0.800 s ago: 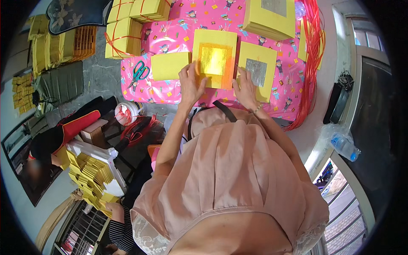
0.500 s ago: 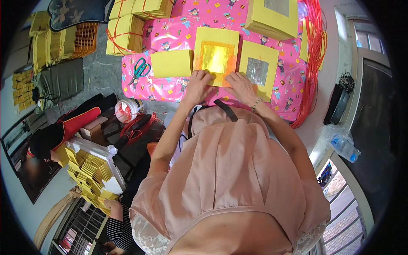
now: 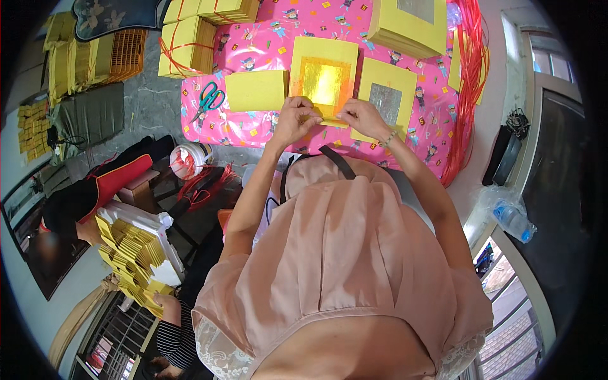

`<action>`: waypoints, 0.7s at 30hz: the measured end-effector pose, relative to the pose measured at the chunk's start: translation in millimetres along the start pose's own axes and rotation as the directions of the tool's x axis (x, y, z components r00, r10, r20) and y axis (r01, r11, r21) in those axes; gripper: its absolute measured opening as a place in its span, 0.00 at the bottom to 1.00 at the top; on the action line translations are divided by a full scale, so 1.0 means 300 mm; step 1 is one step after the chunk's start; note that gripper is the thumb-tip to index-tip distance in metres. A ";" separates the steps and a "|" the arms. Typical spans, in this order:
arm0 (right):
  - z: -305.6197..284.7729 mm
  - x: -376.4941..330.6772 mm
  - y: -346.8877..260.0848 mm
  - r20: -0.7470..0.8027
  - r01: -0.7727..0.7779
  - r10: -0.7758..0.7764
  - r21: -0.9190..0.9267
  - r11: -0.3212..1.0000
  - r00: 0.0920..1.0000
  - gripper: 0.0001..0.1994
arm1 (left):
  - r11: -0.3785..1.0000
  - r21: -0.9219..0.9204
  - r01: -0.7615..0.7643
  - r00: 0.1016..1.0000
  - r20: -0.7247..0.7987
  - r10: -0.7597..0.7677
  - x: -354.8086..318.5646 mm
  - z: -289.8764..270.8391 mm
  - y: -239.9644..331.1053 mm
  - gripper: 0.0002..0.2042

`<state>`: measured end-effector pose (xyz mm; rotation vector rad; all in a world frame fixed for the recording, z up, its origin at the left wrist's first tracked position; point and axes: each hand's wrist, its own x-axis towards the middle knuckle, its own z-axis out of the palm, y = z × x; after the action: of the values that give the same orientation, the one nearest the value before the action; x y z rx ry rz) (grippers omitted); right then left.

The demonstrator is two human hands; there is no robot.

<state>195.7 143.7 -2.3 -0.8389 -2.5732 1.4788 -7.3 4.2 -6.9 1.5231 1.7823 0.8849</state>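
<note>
A yellow paper sheet with a shiny gold foil square and an orange border lies on the pink patterned tablecloth in front of me. Its near edge is lifted and curled over. My left hand pinches that edge at the left corner, while my right hand grips it at the right corner, fingers closed. Beside my right hand lies a yellow sheet with a silver foil square. Left of the gold sheet is a plain yellow paper piece. Green-handled scissors rest farther left.
A thick stack of yellow paper stands at the back right; bundles tied with red string sit back left. Red plastic strands hang at the right edge. At left, other people's hands are by a white tray of folded yellow papers.
Both hands have lifted the sheet's near edge, which lay flat before, and curled it upward. The fingers have gone from pressing flat to pinching the edge.
</note>
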 end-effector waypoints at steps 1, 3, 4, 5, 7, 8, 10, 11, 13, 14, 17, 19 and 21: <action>0.000 0.001 0.002 -0.001 -0.007 0.007 0.006 1.000 1.000 0.11 | 1.000 0.000 0.000 1.000 0.000 0.000 0.000 0.002 -0.001 0.07; 0.000 0.003 0.002 0.000 -0.015 0.015 0.012 1.000 1.000 0.11 | 1.000 -0.003 0.015 1.000 0.003 -0.015 0.000 0.004 -0.004 0.06; -0.002 0.005 -0.001 0.006 -0.019 0.019 0.017 1.000 1.000 0.11 | 1.000 -0.003 0.017 1.000 0.002 -0.017 0.001 0.006 -0.005 0.06; -0.003 0.006 -0.003 0.011 -0.023 0.022 0.021 1.000 1.000 0.12 | 1.000 -0.003 0.002 1.000 -0.015 -0.002 0.003 0.009 -0.007 0.06; -0.005 0.005 -0.009 0.006 -0.029 0.029 0.020 0.999 1.000 0.12 | 1.000 -0.003 -0.012 0.999 -0.032 0.011 0.003 0.011 -0.007 0.07; -0.005 0.006 -0.012 0.000 -0.035 0.035 0.018 0.999 0.999 0.12 | 1.000 -0.001 -0.007 0.999 -0.039 0.007 0.002 0.010 -0.007 0.07; -0.010 0.008 -0.017 0.018 -0.052 0.052 -0.004 0.999 0.999 0.13 | 1.000 0.001 -0.004 0.999 -0.048 0.004 0.007 0.007 -0.002 0.07; -0.012 0.010 -0.021 0.034 -0.067 0.068 -0.025 0.997 0.997 0.13 | 1.000 0.019 -0.007 0.999 -0.040 0.008 0.008 0.003 0.001 0.08; -0.007 0.007 -0.019 0.010 -0.031 0.031 -0.052 0.998 0.999 0.13 | 0.999 0.039 -0.013 0.999 -0.035 0.014 0.015 -0.009 0.014 0.08; -0.003 0.003 -0.019 -0.013 0.004 -0.005 -0.080 0.997 1.000 0.13 | 0.994 0.104 -0.033 0.999 -0.003 0.033 0.016 -0.017 0.022 0.09; 0.015 -0.014 0.003 -0.100 0.057 -0.066 -0.092 0.994 0.993 0.13 | 0.970 0.203 -0.132 0.991 0.019 0.131 0.033 -0.036 0.066 0.11; 0.028 -0.017 0.010 -0.104 0.069 -0.078 -0.090 0.994 0.992 0.12 | 0.948 0.248 -0.198 0.979 0.001 0.204 0.037 -0.042 0.074 0.11; 0.032 -0.022 0.006 -0.130 0.041 -0.049 -0.064 0.997 0.990 0.12 | 0.948 0.257 -0.187 0.982 0.061 0.178 0.044 -0.037 0.066 0.09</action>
<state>199.2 133.7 -7.5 -0.8485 -2.5340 1.2933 -6.7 18.5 15.3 1.8864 1.8087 0.7212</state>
